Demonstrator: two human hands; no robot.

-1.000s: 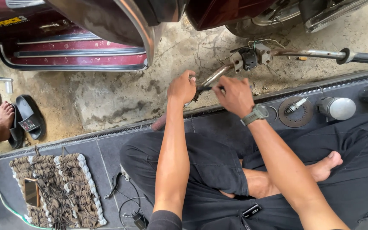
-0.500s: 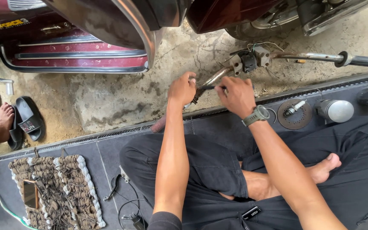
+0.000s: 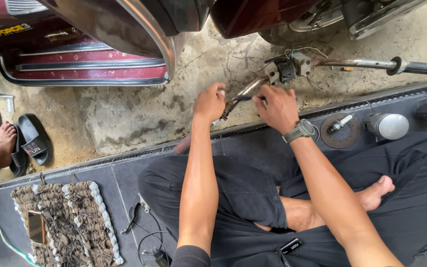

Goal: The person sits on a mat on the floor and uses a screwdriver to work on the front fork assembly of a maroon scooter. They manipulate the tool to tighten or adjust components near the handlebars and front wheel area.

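Observation:
A chrome motorcycle handlebar [image 3: 359, 63] lies on the concrete, with switch housings and loose wires [image 3: 286, 69] near its middle and a black grip at the far right. My left hand [image 3: 209, 102] is closed around the bar's bent near end [image 3: 247, 89]. My right hand [image 3: 277, 107], with a green watch on the wrist, grips a thin dark-handled tool [image 3: 247, 98] pointed at that same end. The tool's tip is hidden between my hands. I sit cross-legged on the dark tiled step.
Maroon scooter bodies [image 3: 90, 64] stand above. A metal disc with a spark plug [image 3: 341, 130] and grey cylinders [image 3: 387, 126] lie to the right. A woven mat [image 3: 70, 217] holding a phone, pliers [image 3: 131, 218] and a cable lie left. Another person's foot [image 3: 1, 147] and sandals are at the far left.
Both hands stay on the bar's end; my right hand has shifted slightly to the right. Nothing was picked up or released.

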